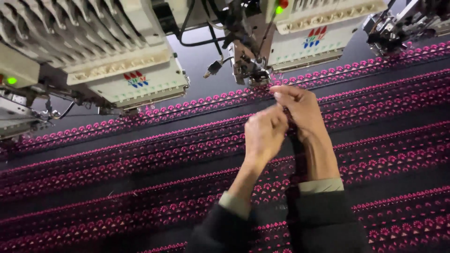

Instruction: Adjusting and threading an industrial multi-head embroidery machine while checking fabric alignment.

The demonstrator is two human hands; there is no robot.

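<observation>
Embroidery head (pixel 251 70): two hands (pixel 281 124) pinching beneath; three heads visible.

cream multi-needle embroidery head with a small red-and-blue emblem (pixel 136 79) sits upper left | green indicator light (pixel 11 80) glowing at far left | another green lamp (pixel 280 9) up top | black cable with a plug (pixel 213 68) dangling between heads

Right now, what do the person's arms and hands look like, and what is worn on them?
Both hands are bare: no gloves, rings or watch show on the left hand or the right hand. Each forearm is bare down to a light grey-green cuff. Over the cuffs come dark, almost black outer sleeves, which run out of the bottom of the picture. No markings are visible on them.
</observation>
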